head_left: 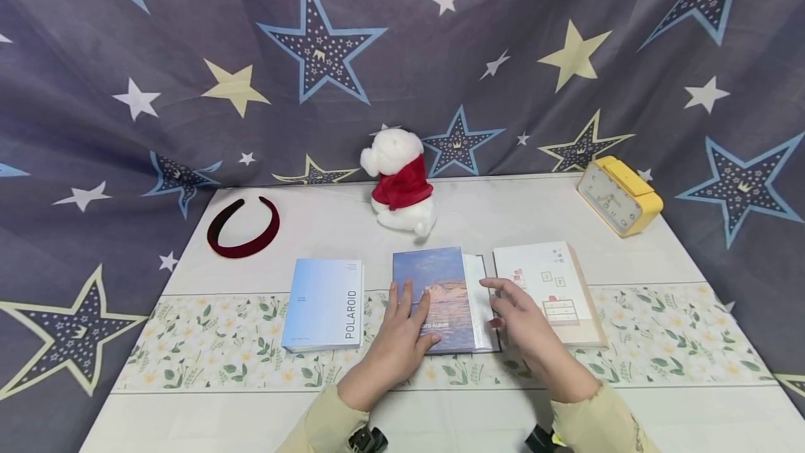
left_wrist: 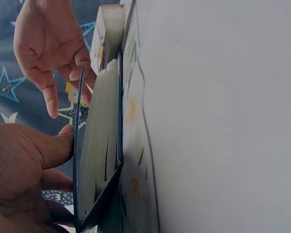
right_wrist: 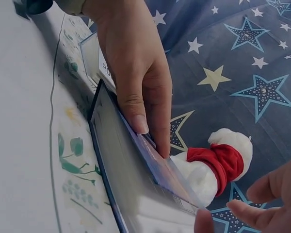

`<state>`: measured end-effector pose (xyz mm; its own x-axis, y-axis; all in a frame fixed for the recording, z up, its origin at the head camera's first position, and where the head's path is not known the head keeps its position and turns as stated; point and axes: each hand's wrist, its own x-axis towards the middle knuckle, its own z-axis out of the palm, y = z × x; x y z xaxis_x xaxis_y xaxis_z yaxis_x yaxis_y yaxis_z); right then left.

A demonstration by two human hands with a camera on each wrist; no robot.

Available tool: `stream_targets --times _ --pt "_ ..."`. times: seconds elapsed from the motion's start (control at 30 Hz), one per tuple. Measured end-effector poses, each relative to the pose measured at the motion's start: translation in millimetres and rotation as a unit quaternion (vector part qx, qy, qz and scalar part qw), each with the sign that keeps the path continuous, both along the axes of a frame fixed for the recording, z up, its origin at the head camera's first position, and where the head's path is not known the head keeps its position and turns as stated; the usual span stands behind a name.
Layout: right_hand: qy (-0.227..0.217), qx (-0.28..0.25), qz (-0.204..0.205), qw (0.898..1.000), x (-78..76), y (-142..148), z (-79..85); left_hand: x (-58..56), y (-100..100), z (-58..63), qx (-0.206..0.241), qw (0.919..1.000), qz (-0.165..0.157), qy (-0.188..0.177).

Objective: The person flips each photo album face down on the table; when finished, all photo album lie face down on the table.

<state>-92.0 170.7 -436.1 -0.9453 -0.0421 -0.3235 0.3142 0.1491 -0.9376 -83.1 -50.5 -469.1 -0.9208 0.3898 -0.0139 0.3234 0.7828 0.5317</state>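
Observation:
A blue photo album [head_left: 434, 271] with a seaside picture on its cover lies on the table. Its front cover stands slightly raised from the pages [left_wrist: 104, 111], whose right edge shows in the head view. My left hand [head_left: 395, 344] rests on the cover with fingers extended, the thumb close to its lower edge. At the album's right side is my right hand [head_left: 522, 317], its fingers loosely bent by the exposed pages and holding nothing visible. In the right wrist view the thumb of the right hand [right_wrist: 266, 208] is close to the page edge; contact is unclear.
To the left lies a light blue Polaroid album [head_left: 321, 306]; to the right, a white illustrated book [head_left: 534, 271]. Behind are a white plush toy [head_left: 402, 187] in red, a dark red headband [head_left: 245, 247] and a yellow clock [head_left: 619, 194]. A star-patterned cloth [head_left: 402, 54] hangs behind the table.

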Motion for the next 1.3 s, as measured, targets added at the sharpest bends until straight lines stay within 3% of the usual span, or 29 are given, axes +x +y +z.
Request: stream_targets --times 0.23,0.4,0.7,1.0,1.3 --pt "0.03 0.01 -0.011 0.999 0.1 -0.4 0.1 -1.3 -1.4 -0.7 0.015 0.9998 -0.001 -0.012" --pt "0.026 0.006 -0.008 1.0 -0.3 3.4 -0.2 -1.6 -0.1 -0.5 0.023 0.9997 0.0 -0.008" --pt "0.054 0.042 -0.011 0.998 2.0 -1.4 -0.4 0.3 3.8 -1.4 0.038 0.9988 0.028 -0.016" --pt "0.108 0.075 0.046 0.99 10.9 -8.2 -1.5 -2.6 5.8 -3.7 0.091 0.9947 0.035 -0.033" --pt "0.142 0.065 0.077 0.985 14.3 -9.4 2.6 -6.6 5.9 1.0 0.131 0.9901 0.03 -0.04"
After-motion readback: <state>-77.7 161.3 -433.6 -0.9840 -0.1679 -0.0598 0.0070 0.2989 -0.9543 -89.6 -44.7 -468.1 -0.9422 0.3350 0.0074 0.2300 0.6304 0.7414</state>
